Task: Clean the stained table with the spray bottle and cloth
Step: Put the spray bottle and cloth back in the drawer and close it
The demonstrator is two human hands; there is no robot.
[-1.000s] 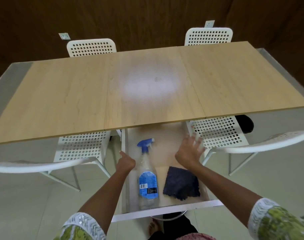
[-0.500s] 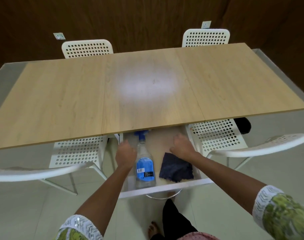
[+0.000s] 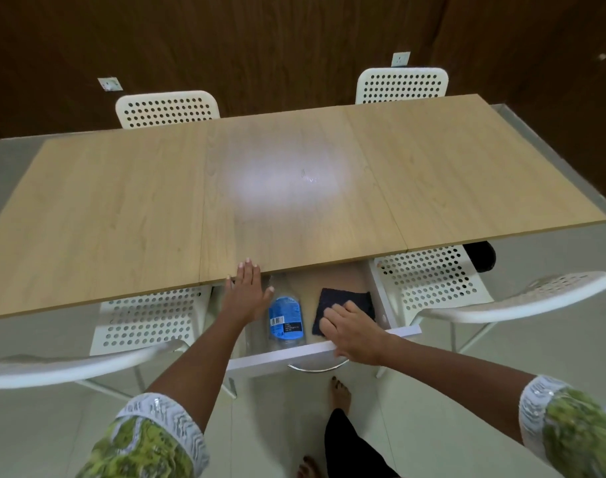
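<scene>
Since a moment ago my right hand [image 3: 355,331] has dropped, fingers loosely curled, onto the soft dark cloth [image 3: 342,300] in the drawer [image 3: 315,350], beside the light spray bottle [image 3: 285,317], left hand [image 3: 248,291] spread flat at the desk [image 3: 156,208] edge

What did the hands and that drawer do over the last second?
The drawer slid further in under the table, so the spray bottle shows less, its blue nozzle now hidden. The left hand rose to the table edge, fingers spread. The right hand drew back onto the dark cloth and the drawer front. Bottle and cloth lie in the drawer as before; the chairs are unmoved.
</scene>
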